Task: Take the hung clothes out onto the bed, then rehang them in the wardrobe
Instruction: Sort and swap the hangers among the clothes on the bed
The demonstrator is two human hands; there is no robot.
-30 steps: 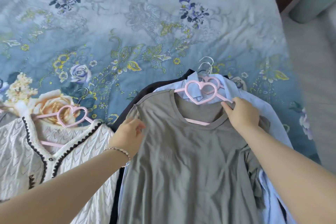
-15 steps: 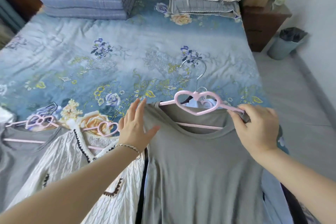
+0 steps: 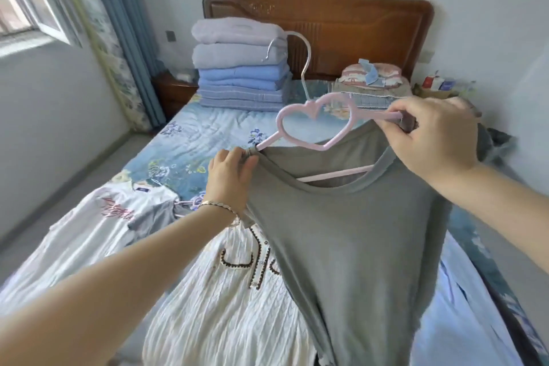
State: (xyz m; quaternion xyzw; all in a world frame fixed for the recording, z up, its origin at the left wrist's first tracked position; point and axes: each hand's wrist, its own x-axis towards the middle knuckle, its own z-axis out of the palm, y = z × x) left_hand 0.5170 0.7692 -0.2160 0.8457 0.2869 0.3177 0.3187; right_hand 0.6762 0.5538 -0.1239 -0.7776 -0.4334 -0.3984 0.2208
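A grey T-shirt (image 3: 350,235) hangs on a pink hanger (image 3: 315,125) with a heart-shaped neck and a metal hook, lifted above the bed. My right hand (image 3: 433,134) grips the hanger's right arm together with the shirt's shoulder. My left hand (image 3: 231,172) pinches the shirt's left shoulder where the hanger's arm enters it. Under the shirt on the bed lie a white knit cardigan (image 3: 225,300) with dark trim, a white printed T-shirt (image 3: 98,226) and a light blue shirt (image 3: 463,312).
The bed (image 3: 202,140) has a blue floral cover and a wooden headboard (image 3: 341,24). A stack of folded quilts (image 3: 240,68) and pillows (image 3: 371,83) lie at its head. A window and curtains are at left, a nightstand with small items at right.
The grey shirt on its hanger has risen off the pile on the bed. My left hand went from open to pinching the left shoulder. My view has tilted up to the headboard.
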